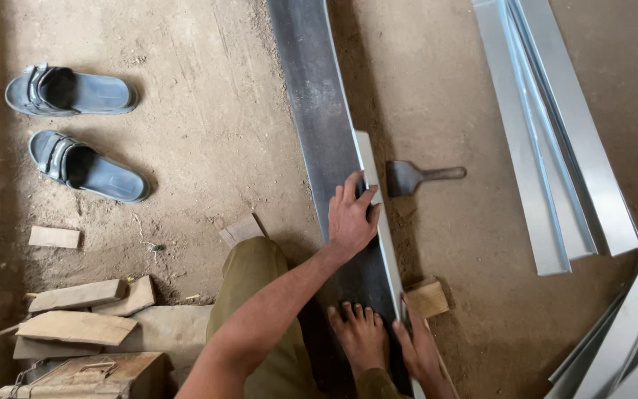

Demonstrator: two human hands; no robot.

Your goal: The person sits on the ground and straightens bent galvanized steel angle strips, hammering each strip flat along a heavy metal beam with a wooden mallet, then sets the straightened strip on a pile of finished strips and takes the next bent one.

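Below, two hands [352, 218] press one metal sheet [319, 111]; two sandals [75, 125] nearby.

The long grey sheet-metal strip [319, 111] runs out past the top edge, and its near end is hidden under a bare foot [362, 336] and the right hand [419, 347]. That hand is cut off by the bottom edge, so its grip cannot be told. The folded silver metal channels [629, 332] leave the frame at right.
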